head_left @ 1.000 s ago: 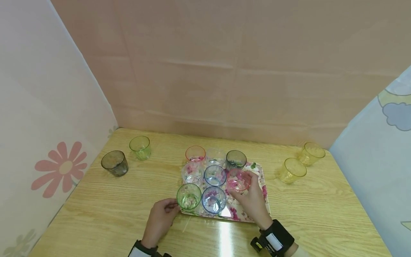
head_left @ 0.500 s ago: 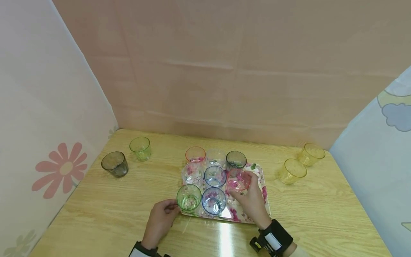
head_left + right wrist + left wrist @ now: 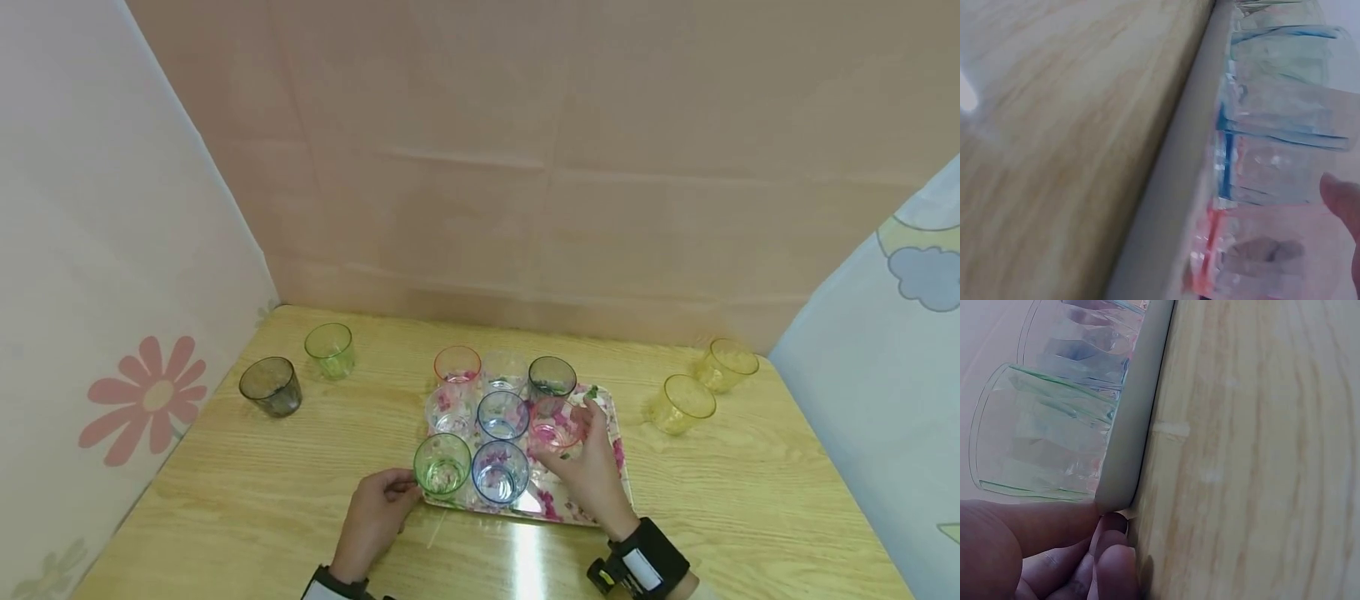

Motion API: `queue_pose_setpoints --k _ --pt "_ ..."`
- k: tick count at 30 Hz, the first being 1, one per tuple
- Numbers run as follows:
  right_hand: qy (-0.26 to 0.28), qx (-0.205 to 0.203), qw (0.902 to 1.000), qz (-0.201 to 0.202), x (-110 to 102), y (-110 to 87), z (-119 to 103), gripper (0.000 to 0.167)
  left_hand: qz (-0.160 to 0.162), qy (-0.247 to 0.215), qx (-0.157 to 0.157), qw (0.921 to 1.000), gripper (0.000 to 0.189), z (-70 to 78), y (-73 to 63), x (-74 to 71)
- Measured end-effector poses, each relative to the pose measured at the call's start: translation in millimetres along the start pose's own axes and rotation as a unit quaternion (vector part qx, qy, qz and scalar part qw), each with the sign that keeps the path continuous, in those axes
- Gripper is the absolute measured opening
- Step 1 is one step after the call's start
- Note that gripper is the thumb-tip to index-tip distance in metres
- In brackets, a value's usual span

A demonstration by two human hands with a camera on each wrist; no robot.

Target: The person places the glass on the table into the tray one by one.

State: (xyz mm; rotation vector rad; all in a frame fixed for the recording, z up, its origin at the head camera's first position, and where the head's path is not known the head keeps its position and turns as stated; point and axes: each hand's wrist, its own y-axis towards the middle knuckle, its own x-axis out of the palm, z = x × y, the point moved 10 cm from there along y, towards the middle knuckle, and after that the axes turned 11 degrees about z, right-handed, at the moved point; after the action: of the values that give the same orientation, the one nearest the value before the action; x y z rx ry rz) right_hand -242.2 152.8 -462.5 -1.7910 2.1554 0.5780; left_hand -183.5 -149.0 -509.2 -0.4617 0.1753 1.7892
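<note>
In the head view, my right hand [image 3: 588, 467] holds a pink glass [image 3: 553, 423] at the right of a floral tray [image 3: 551, 500]; thumb and fingers lie on either side of it. Through the glass, the right wrist view shows dark finger shapes, with the thumb near its upper part. My left hand [image 3: 377, 508] pinches the tray's front left corner, thumb on the rim and fingertips beneath. Just beside it stands a green glass [image 3: 441, 465]. Two blue glasses [image 3: 501, 472], clear ones [image 3: 450, 408], a red-rimmed glass [image 3: 457, 365] and a dark glass [image 3: 552, 377] share the tray.
At the back left of the wooden table [image 3: 300, 475] stand a dark glass [image 3: 272, 387] and a green glass [image 3: 330, 352]. Two yellow glasses [image 3: 681, 406] lean at the right. A beige backdrop [image 3: 480, 250] rises behind, with printed side panels [image 3: 142, 250] left and right.
The right hand's fingers have spread slightly around the pink glass. The left hand keeps its place at the tray corner; the glasses stay in their arrangement. The head view has shifted slightly.
</note>
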Motion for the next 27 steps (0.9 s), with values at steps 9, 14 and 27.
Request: queue_pose_setpoints --k 9,14,27 --pt "0.001 -0.023 0.9996 0.014 -37.0 -7.4 -14.2 0.088 -0.002 -0.004 -0.001 1.0000 0.020 -1.1 0.1 -0.6" --pt "-0.053 -0.067 0.9951 0.049 -64.1 -12.3 -21.7 0.052 -0.001 -0.004 -0.003 1.0000 0.019 -1.0 -0.3 -1.2" --pt "-0.308 0.040 0.9438 -0.113 -79.3 -27.8 48.1 0.053 0.000 0.000 -0.003 1.0000 0.018 1.3 0.3 -0.9"
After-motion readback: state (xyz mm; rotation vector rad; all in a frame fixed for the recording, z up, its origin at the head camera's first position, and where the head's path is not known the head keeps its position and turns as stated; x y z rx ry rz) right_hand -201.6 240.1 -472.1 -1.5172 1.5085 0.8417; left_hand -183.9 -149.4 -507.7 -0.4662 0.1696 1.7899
